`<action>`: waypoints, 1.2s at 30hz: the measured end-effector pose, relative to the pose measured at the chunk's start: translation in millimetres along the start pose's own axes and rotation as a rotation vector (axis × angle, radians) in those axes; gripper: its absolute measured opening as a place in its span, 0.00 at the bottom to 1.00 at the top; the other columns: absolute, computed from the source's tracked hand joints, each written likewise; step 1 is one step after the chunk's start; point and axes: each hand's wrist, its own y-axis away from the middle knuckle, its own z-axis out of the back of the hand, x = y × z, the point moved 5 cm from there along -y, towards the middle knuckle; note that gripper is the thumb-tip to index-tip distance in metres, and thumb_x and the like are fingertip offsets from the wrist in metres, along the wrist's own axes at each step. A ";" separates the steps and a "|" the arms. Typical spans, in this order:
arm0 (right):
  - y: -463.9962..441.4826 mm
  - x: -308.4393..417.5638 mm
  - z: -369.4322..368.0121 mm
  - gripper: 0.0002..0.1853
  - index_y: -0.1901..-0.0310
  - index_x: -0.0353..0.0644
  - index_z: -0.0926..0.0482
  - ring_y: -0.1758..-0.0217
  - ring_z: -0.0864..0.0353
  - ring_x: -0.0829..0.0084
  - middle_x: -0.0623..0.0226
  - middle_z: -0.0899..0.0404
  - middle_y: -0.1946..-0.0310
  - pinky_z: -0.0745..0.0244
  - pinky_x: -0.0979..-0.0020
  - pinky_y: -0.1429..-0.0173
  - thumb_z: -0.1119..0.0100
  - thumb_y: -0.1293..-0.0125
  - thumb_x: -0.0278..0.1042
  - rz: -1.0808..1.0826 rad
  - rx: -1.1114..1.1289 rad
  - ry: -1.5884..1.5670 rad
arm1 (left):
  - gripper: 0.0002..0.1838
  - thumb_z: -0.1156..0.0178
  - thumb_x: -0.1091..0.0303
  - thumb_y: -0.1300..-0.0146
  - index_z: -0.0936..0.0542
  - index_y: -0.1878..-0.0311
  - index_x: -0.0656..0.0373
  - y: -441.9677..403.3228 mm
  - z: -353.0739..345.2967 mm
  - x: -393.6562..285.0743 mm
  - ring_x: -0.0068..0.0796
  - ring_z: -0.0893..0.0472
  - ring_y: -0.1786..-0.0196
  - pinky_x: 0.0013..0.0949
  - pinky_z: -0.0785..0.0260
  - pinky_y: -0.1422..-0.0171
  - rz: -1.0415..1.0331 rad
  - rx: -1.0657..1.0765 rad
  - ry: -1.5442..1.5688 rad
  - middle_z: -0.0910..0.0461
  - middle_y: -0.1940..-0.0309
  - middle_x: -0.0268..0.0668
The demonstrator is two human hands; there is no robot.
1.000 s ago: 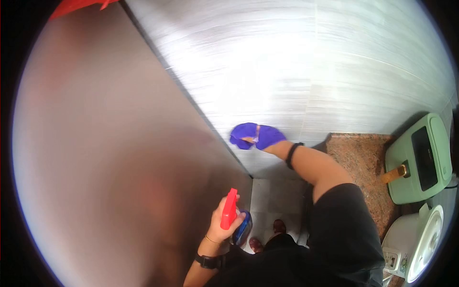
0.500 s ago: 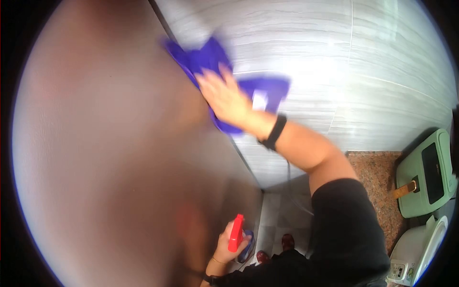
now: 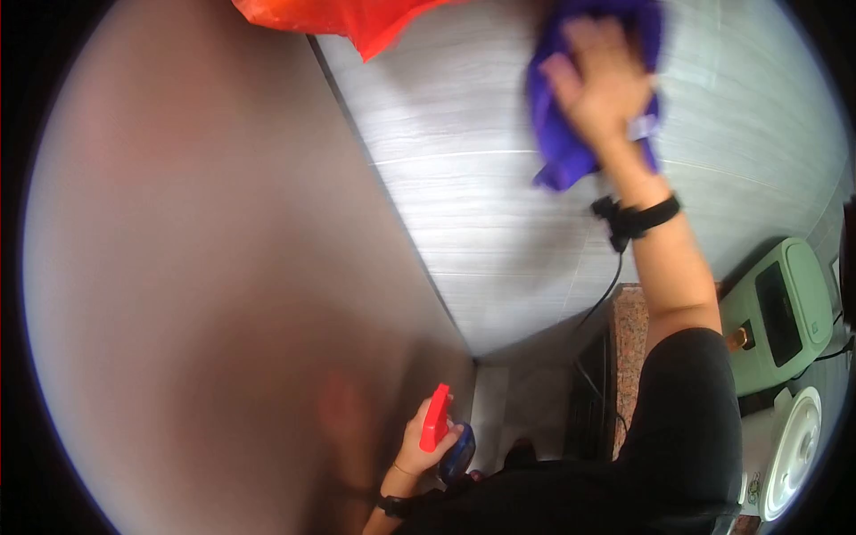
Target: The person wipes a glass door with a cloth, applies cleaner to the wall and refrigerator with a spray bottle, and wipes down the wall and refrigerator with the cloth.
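High on the grey tiled wall (image 3: 473, 214), my right hand (image 3: 608, 89) presses a purple cloth (image 3: 563, 159), fingers stretched over it. Motion blurs the cloth, and a small white label shows beside the wrist. Lower down, my left hand (image 3: 421, 448) is wrapped round the neck of a spray bottle (image 3: 434, 419) with a red trigger head. The bottle's dark blue body hangs below that hand, close to the brownish glossy panel (image 3: 223, 267), where a dim red reflection shows.
A red-orange plastic bag (image 3: 357, 22) shows at the top edge. On the right are a speckled stone counter (image 3: 630, 357), a green air fryer (image 3: 785, 312) and a white rice cooker (image 3: 794, 455). A black cable (image 3: 606, 294) hangs from my right wrist.
My right hand and the purple cloth have moved right and up, from the panel's edge onto the tiles. The red-orange bag has come into view. My left hand keeps the spray bottle.
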 end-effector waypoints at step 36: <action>0.4 355.9 113.6 0.23 0.45 0.42 0.27 0.31 0.44 0.49 0.53 0.35 0.39 0.58 0.48 0.28 0.46 0.40 0.43 0.061 0.065 -1.675 | 0.17 0.33 0.79 0.49 0.26 0.55 0.70 125.1 45.3 -121.8 0.26 0.21 0.66 0.32 0.31 0.47 0.092 -0.130 0.033 0.23 0.73 0.33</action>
